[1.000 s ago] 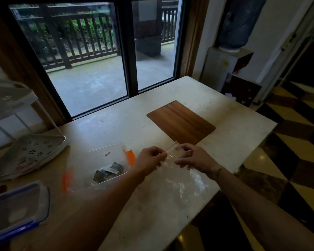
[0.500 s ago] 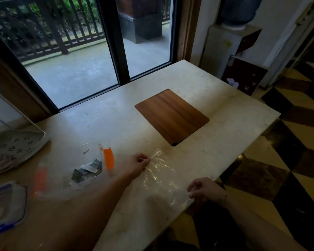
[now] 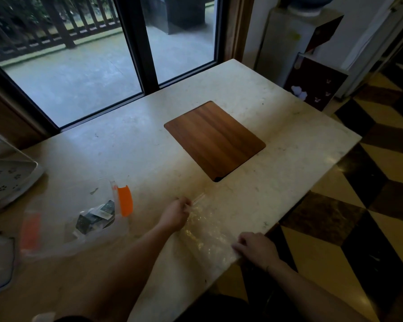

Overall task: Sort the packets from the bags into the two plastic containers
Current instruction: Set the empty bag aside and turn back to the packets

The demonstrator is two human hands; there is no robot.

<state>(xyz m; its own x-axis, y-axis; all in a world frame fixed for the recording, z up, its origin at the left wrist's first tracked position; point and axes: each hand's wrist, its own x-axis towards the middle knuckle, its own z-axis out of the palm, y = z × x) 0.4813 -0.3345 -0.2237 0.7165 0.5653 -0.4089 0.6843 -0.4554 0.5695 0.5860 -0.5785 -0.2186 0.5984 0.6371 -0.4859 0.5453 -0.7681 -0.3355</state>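
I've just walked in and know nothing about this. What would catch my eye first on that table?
Probably the two hands at the near edge: the left hand pinches one end of a clear plastic bag while the right hand holds the other at the table's edge. To their left, a clear container with orange clips holds a few dark packets. A wooden board lies mid-table.

2 bare forearms reach into view, no sleeves showing as far up as the frame's lower edge. The left hand [image 3: 175, 213] wears nothing visible. Just behind the right hand [image 3: 257, 248], a thin dark band circles the wrist. No rings can be made out.
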